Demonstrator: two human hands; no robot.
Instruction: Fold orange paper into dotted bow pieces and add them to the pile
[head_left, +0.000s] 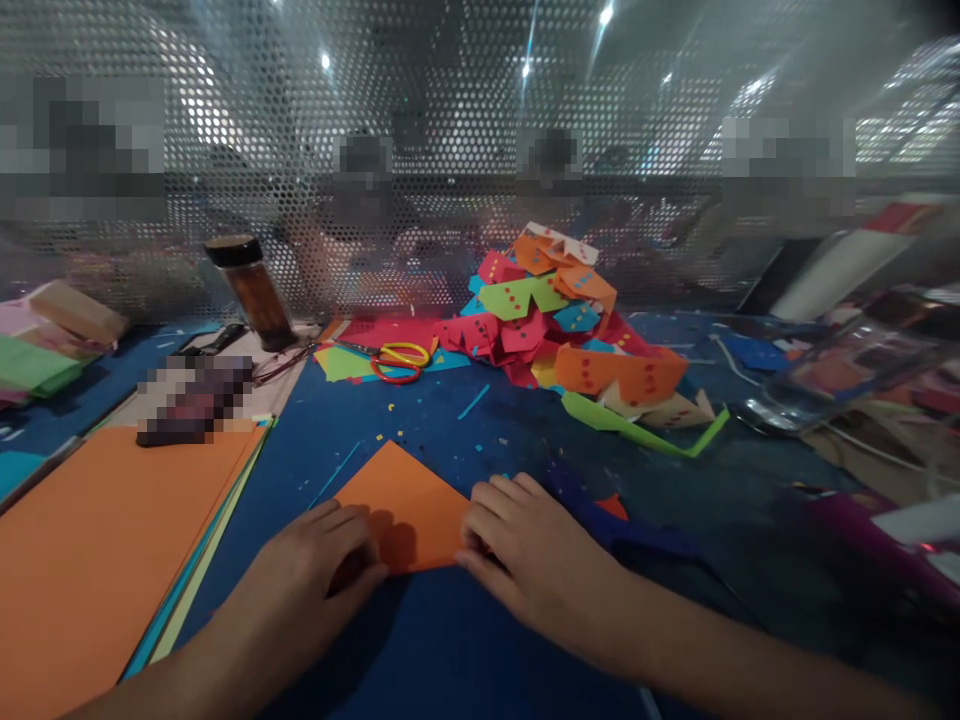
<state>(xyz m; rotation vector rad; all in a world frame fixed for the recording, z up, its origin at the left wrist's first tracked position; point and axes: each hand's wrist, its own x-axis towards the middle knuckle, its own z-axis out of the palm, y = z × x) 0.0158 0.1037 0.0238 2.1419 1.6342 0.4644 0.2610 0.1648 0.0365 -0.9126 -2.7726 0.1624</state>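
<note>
A piece of orange paper (416, 515) lies on the blue tabletop, one corner pointing away from me. My left hand (322, 550) is curled over its left side, thumb near the close edge and fingers bent on top. At the right corner, my right hand (517, 540) has its fingers bent over the paper and its thumb against the close edge. The fingertips of both hands are partly hidden. Beyond the paper lie scissors (401, 360) with yellow and red handles, and to their right a heap of folded colored paper pieces (525, 300) with punched holes or dots.
Orange sheets (97, 540) are stacked at left over other colors. A dark phone-like object (199, 400) rests behind them, beside a bottle of brown liquid (251, 292). A clear bottle (832, 360) lies at right. A perforated metal screen (450, 120) rises at the back.
</note>
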